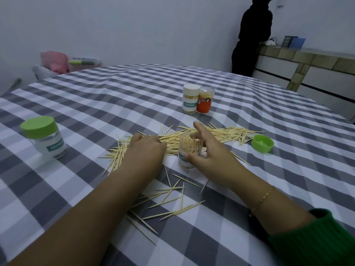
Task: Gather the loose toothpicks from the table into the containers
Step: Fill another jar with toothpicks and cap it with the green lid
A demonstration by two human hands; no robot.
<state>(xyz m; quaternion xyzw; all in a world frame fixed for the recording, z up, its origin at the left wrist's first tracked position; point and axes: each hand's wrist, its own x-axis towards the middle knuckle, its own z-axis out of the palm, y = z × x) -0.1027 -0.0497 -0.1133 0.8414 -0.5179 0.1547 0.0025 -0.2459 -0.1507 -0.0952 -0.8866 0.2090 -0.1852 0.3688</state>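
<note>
The fingers (pixel 189 157) of the right hand (pixel 209 150) are wrapped round the open toothpick jar (pixel 189 154); the left hand (pixel 147 144) is curled over the loose toothpicks (pixel 226 133) on the worktop (pixel 96 104). Light, stiff and sharp-tipped, they are best pinched mid-length in small bundles.

Dim, cool, even light, soft shadows, wide-angle bending at edges, slight blur

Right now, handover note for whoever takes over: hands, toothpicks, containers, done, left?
Left hand: knuckles up, fingers curled on the toothpick pile; whether it pinches any is hidden.
Right hand: holds the open jar upright, part full.
Loose green lid lies to the right. Capped green-lid jar stands far left; white tub and orange tub stand behind, touching.
Done: some toothpicks in the open jar.
Left: the pile, the near scatter, then the lid.
</note>
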